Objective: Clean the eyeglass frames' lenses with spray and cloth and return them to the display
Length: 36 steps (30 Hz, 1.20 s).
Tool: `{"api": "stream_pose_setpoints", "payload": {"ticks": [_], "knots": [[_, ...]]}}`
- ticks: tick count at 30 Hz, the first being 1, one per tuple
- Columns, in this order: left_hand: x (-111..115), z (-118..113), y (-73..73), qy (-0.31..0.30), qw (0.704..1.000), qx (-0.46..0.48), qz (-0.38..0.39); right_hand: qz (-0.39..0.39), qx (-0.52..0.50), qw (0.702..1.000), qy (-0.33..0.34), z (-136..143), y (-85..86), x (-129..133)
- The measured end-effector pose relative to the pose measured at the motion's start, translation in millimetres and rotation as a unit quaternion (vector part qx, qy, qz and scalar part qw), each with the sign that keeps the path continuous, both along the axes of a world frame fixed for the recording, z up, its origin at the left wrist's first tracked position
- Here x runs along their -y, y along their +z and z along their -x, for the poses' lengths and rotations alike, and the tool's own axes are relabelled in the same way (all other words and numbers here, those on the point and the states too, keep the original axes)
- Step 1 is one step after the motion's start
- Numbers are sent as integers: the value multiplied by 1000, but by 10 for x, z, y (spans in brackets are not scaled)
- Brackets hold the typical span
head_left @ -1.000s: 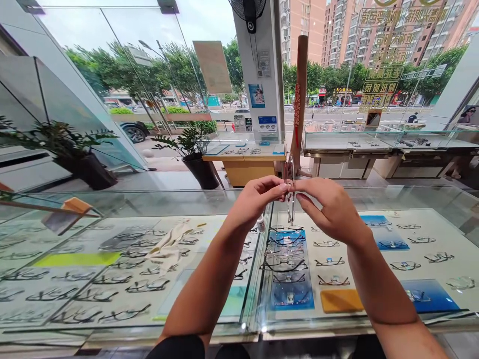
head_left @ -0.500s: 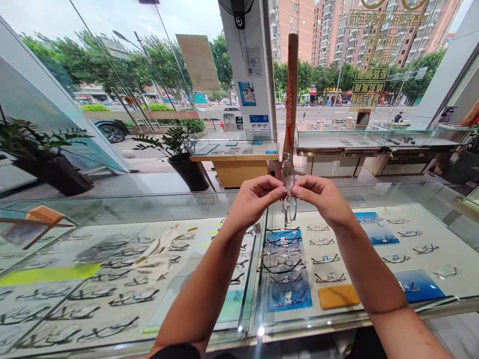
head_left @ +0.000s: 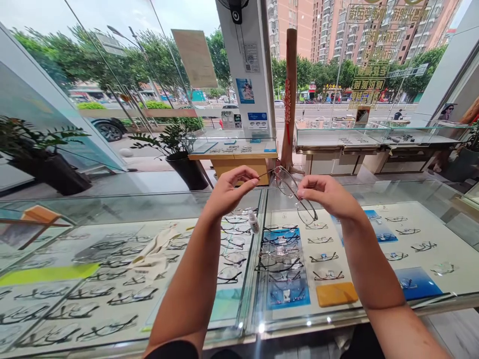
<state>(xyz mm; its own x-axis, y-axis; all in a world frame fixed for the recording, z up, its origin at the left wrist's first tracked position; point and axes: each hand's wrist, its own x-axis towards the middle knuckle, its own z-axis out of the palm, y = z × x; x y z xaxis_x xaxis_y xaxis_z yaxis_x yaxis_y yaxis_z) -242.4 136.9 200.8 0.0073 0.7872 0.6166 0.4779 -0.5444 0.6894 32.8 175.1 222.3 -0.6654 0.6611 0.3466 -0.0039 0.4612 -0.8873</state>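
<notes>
A pair of thin-rimmed eyeglasses (head_left: 286,182) is held up over the glass display counter, tilted with one lens higher than the other. My left hand (head_left: 235,188) pinches the end of one temple arm, which stretches out from the upper lens. My right hand (head_left: 326,195) is closed at the middle of the frame, near the bridge between the lenses. Beneath them, a small white bottle (head_left: 253,222) stands on the counter's glass top. A cream cloth (head_left: 155,248) lies crumpled to the left of my left forearm.
The glass display counter (head_left: 258,311) spans the foreground, with rows of eyeglasses inside. A tan case (head_left: 337,294) lies under the right side. A wood-framed mirror (head_left: 37,224) stands at the left. Beyond are a potted plant (head_left: 183,169), a wooden post (head_left: 290,94) and more showcases.
The eyeglasses have turned from upright and edge-on to slanted with both lenses showing. My left hand has moved left, away from my right, out along a temple arm.
</notes>
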Motion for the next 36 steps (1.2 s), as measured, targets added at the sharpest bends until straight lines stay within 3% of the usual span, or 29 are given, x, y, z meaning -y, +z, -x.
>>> {"api": "stream_pose_setpoints", "payload": {"ticks": [3,5,6,8,11,15,21,25,29,32,36], "knots": [[34,-110,-10,122,988,-6,-95,-10,-13,999,-35,-15,-5,-27],[111,-258,-10,240,947,2,-213,-9,-42,997,-68,-14,-13,-51],[158,-339,-7,271,926,-11,-263,-8,-55,995,-81,-14,-18,-61],[247,-494,-3,257,910,-87,-315,-11,-69,994,-89,-13,-25,-74],[300,-664,-21,186,909,-217,-304,-5,-77,995,-71,-7,-35,-64],[216,-758,-105,180,901,-273,-286,27,-104,994,-35,24,-53,-20],[38,-687,-273,216,881,-237,-349,39,-136,989,-44,52,-75,-19],[-96,-573,-429,215,899,-191,-329,28,-162,982,-91,43,-99,-69],[-187,-537,-542,199,917,-160,-306,38,-202,974,-91,100,-150,-90],[-180,-594,-523,176,930,-160,-279,60,-229,969,-74,163,-180,-80],[-59,-660,-342,165,937,-191,-241,27,-217,971,-92,148,-150,-60]]}}
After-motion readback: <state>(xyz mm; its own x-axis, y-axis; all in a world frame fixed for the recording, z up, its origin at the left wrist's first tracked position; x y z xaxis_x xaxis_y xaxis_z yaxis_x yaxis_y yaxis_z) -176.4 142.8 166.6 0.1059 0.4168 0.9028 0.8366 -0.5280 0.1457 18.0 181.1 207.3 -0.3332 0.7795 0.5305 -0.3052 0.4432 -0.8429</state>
